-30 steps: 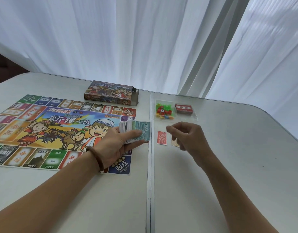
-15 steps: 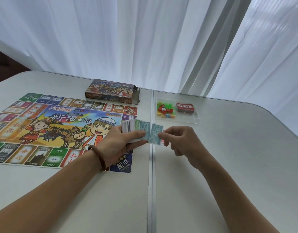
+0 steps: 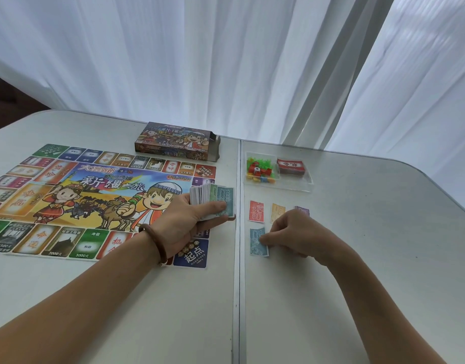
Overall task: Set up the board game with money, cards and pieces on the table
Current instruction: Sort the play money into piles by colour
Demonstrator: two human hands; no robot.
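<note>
Left hand [image 3: 184, 222] grips fanned play-money stack [image 3: 213, 202], thumb clamped across its face. Right hand [image 3: 297, 232], fingers curled, appears to pinch blue banknote [image 3: 259, 244] lying flat on table [image 3: 383, 232].

From that note: red banknote [image 3: 256, 211] at 12 o'clock, orange banknote [image 3: 277, 212] at 1, purple banknote [image 3: 302, 210] at 2, half hidden. Clear tray [image 3: 291, 186] with pieces [image 3: 259, 170] and red card deck [image 3: 290, 166] farther at 12. Game board [image 3: 94, 195] at 9 o'clock of left hand.

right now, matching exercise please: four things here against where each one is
1 play money stack
2 blue banknote
3 red card deck
4 game box

a in the clear plastic tray
b beyond the game board
c gripped in the left hand
d lying flat, held by the right hand

Pairs: 1-c, 2-d, 3-a, 4-b
</note>
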